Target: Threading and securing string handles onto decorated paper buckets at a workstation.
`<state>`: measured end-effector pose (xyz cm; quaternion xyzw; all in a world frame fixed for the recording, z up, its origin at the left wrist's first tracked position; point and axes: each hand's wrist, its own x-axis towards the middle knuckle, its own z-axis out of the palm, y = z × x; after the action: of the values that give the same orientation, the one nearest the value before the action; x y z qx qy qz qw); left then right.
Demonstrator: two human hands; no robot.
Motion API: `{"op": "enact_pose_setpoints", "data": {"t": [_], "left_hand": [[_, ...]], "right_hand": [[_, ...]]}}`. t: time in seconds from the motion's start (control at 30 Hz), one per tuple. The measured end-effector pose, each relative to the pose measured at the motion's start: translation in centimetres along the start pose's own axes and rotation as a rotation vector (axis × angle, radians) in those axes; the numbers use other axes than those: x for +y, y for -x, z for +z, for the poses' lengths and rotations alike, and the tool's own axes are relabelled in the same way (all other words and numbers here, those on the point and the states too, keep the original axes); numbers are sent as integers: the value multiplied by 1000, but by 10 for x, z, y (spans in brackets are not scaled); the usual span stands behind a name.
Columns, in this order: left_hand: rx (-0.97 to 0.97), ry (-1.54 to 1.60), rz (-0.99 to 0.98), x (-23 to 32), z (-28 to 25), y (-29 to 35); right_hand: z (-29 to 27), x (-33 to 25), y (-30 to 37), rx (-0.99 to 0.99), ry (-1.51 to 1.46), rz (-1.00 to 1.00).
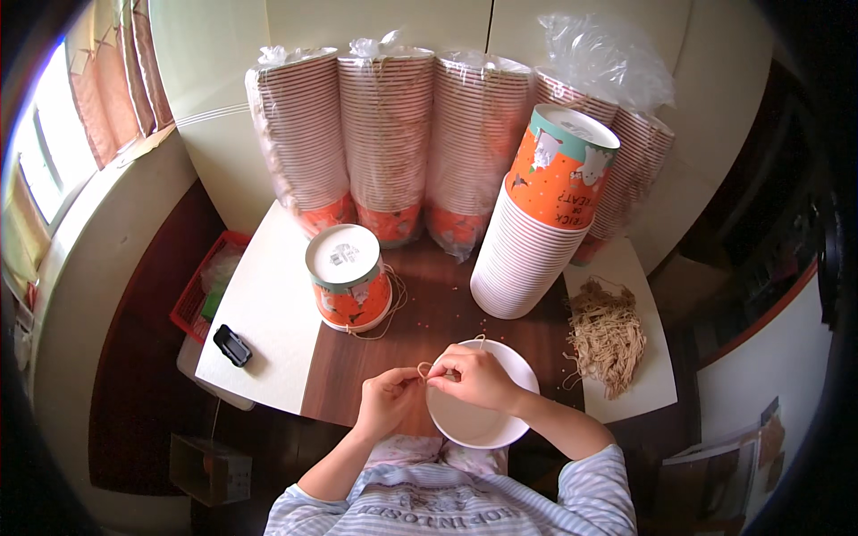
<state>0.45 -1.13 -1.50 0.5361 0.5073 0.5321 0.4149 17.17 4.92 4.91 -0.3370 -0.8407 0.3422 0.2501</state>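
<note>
Seemingly, the left hand (382, 399) and right hand (476, 379) pinch the string (423, 367) in closed fingertips; the cup (469, 422) faces mouth-up at the table's (353, 380) near edge, below the nearer right hand.

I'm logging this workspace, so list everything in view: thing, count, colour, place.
Paper bucket: one, white inside, below right hand
Cord: one, tan, between both hands' fingertips
Inverted paper bucket: one, orange and teal, left of centre
Inverted bucket stack: one, orange and white, right of centre
Plastic-wrapped bucket stacks: at least four, orange and white, back
String bundle: one, tan, table's right
Small tray: one, black, table's left
Basket: one, red, beyond table's left edge
Cardboard box: one, brown, lower left
Table: one, brown and white, centre
Window: one, bright, upper left
Striped shirt: one, pale blue-grey, bottom
Left hand: one, left of bucket
Right hand: one, over bucket
</note>
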Motion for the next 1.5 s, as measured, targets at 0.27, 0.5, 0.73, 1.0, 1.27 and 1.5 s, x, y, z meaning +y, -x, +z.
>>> {"op": "enact_pose_setpoints", "data": {"t": [0.27,0.5,0.73,1.0,1.27,1.5], "left_hand": [[-62,209,-20,12,4,0],[-91,140,123,19,3,-4],[-126,197,177,20,-4,-6],[-245,596,52,10,-8,-11],[-146,457,67,15,-3,-8],[-131,386,84,20,-4,-5]], "right_hand": [[0,3,0,7,11,12],[0,4,0,87,3,-59],[-4,7,1,59,42,-75],[-15,4,3,-23,-39,-39],[-16,-9,2,88,-48,-193],[-1,-4,1,149,83,-365]]}}
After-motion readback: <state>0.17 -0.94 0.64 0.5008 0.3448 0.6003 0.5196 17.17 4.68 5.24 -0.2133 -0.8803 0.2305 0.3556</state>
